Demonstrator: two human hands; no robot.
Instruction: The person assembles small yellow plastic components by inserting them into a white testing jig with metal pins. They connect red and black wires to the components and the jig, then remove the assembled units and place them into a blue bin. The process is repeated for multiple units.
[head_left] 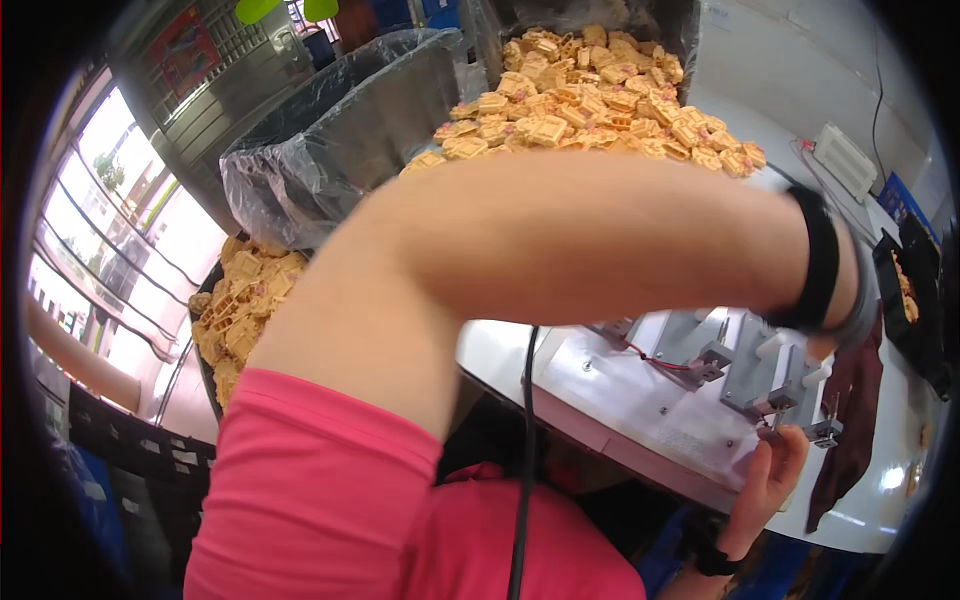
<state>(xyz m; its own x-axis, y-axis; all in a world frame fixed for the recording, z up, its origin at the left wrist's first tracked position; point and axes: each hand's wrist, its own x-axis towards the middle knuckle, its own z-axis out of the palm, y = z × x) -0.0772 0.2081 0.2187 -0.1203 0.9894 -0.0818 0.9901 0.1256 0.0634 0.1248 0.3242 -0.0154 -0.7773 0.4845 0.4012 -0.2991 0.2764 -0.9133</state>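
My left arm, in a pink sleeve, crosses the whole view, with a black band at the wrist. Only a blurred bit of my left hand (824, 347) shows beyond it, over the far end of a fixture; its fingers are hidden. The fixture has grey blocks (740, 372), white posts and metal pins on a silvery base plate (640, 395). At its near right corner my right hand (777, 468) has its fingers bent together against a small metal clamp (822, 432). Whatever lies between those fingertips is too small to make out.
Tan molded plastic parts (590, 95) are heaped at the back, with more (245, 300) in a bin at left. A plastic-lined container (345, 130) stands behind. A dark maroon cloth (848, 430) lies right of the fixture. A black cable (528, 450) hangs in front.
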